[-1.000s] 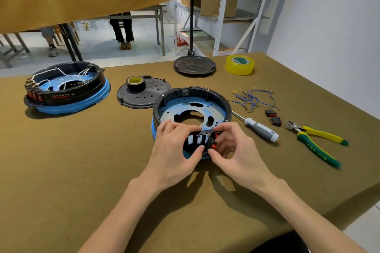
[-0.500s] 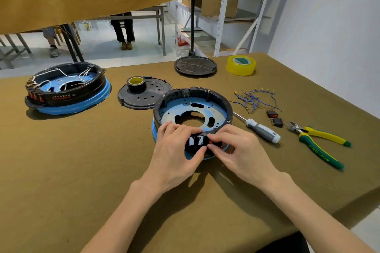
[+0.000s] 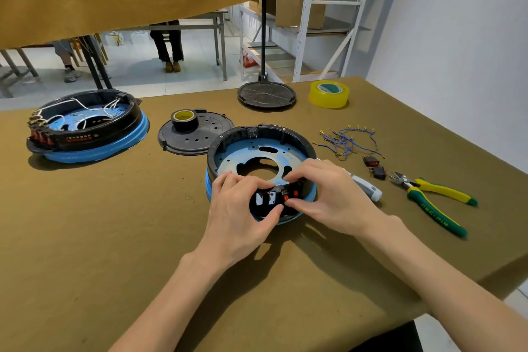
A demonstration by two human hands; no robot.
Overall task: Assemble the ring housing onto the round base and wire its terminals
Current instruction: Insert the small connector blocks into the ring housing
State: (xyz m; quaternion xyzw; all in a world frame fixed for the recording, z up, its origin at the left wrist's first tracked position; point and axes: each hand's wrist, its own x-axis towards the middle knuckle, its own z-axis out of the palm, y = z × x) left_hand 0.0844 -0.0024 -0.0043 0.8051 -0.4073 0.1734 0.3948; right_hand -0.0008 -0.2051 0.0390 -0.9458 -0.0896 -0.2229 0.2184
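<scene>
A black ring housing [image 3: 228,137] sits on a round blue base [image 3: 310,191] in the middle of the table. Its near wall has several switch slots. My left hand [image 3: 240,208] grips that near wall, fingers over the rim and thumb on the outside. My right hand [image 3: 328,194] pinches a small red rocker switch [image 3: 285,196] at a slot in the wall, beside another red switch. Loose blue terminal wires [image 3: 347,140] lie to the right. Two spare switches [image 3: 374,167] lie beyond my right hand.
A wired, finished unit [image 3: 85,128] stands at the left. A black cover plate [image 3: 197,134] carries a tape roll. A screwdriver [image 3: 368,188] and yellow-green pliers [image 3: 434,200] lie at the right. A round black stand foot [image 3: 267,94] and yellow tape [image 3: 328,94] sit at the back.
My right hand has shifted slightly up and right along the near wall, the switch still pinched at the slot. The left hand keeps its grip on the housing.
</scene>
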